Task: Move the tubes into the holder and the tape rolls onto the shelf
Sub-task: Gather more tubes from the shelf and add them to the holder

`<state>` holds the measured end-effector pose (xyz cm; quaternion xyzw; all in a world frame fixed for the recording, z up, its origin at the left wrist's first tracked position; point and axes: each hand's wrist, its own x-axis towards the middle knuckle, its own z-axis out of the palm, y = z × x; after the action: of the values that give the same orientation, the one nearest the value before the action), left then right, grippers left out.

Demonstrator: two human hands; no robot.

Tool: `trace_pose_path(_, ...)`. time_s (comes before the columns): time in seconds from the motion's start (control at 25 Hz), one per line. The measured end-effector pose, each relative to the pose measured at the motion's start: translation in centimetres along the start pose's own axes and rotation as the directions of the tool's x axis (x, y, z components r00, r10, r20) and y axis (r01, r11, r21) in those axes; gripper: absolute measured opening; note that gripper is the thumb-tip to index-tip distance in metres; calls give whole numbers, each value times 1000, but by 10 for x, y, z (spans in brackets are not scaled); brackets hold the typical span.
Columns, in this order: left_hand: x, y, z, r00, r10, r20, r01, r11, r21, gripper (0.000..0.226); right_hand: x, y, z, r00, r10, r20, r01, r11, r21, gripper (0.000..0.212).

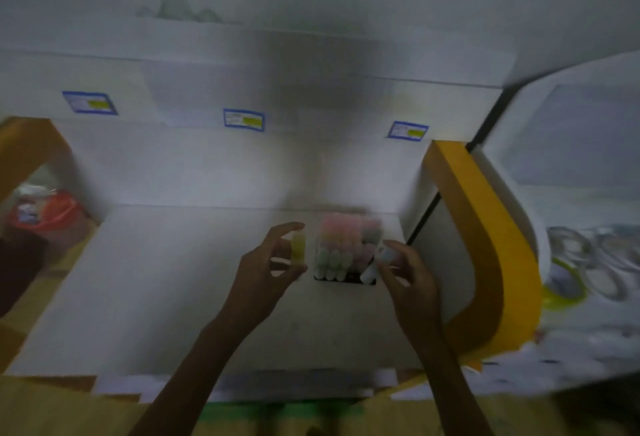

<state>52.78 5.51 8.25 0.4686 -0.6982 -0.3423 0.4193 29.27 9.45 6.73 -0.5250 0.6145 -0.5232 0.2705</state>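
The view is dim and blurred. A dark holder (346, 278) stands on the white shelf surface (173, 279), filled with several pink, green and pale tubes (346, 241). My left hand (266, 272) is just left of the holder, its fingers closed around a yellow tube (298, 248) held upright. My right hand (408, 279) is at the holder's right side and grips a white tube (375, 264), tilted with its lower end at the holder's right front corner. Several tape rolls (588, 262) lie at the far right, outside the shelf.
Yellow-edged side panels (485, 245) frame the white shelf bay. Three blue-bordered labels (244, 119) sit on the ledge above. A red bag (52, 213) shows at the left behind the panel. A white appliance-like surface (571, 141) fills the upper right.
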Motion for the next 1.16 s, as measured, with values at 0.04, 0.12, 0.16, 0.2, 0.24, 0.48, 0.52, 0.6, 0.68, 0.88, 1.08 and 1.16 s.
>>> trace_pose_path(0.04, 4, -1, 1, 999, 35, 14, -35, 999, 8, 61, -2, 2, 0, 1000, 2, -25, -3, 999, -32, 28)
trace_pose_path(0.12, 12, 1, 6, 995, 99, 30, -99, 995, 7, 60, -4, 5, -1, 997, -24, -78, 17, 996, -90, 31)
trace_pose_path(0.16, 17, 2, 10, 991, 129, 35, -129, 992, -4, 59, -4, 8, -3, 993, -43, -110, 30, 993, -117, 31)
trace_pose_path(0.2, 21, 4, 14, 988, 152, 37, -152, 988, -17, 57, -3, 12, -4, 989, -59, -137, 39, 989, -144, 32)
trace_pose_path(0.24, 25, 5, 18, 985, 168, 37, -166, 985, -34, 55, 0, 17, -7, 985, -70, -158, 43, 985, -169, 33)
trace_pose_path(0.48, 38, 11, 33, 986, 166, -10, -166, 981, -102, 56, 22, 38, -5, 981, 13, -194, -38, 991, -129, 31)
trace_pose_path(0.52, 38, 12, 34, 987, 163, -16, -164, 981, -101, 55, 26, 41, -3, 984, 37, -176, -55, 994, -98, 29)
trace_pose_path(0.6, 40, 12, 39, 987, 157, -25, -159, 982, -98, 54, 34, 48, 2, 992, 73, -106, -76, 997, -32, 26)
trace_pose_path(0.68, 41, 12, 43, 987, 156, -34, -158, 985, -70, 52, 42, 57, 6, 997, 73, -35, -73, 997, -5, 21)
trace_pose_path(0.88, 45, 14, 49, 985, 157, -73, -159, 987, -20, 49, 55, 72, 9, 999, 1, 42, -2, 1000, 27, 21)
trace_pose_path(1.08, 45, 16, 54, 985, 159, -71, -160, 987, -3, 49, 59, 86, 9, 989, -117, 87, 125, 988, -92, 13)
trace_pose_path(1.16, 45, 16, 55, 984, 161, -75, -161, 987, 4, 49, 61, 90, 10, 977, -190, 98, 204, 965, -162, 7)
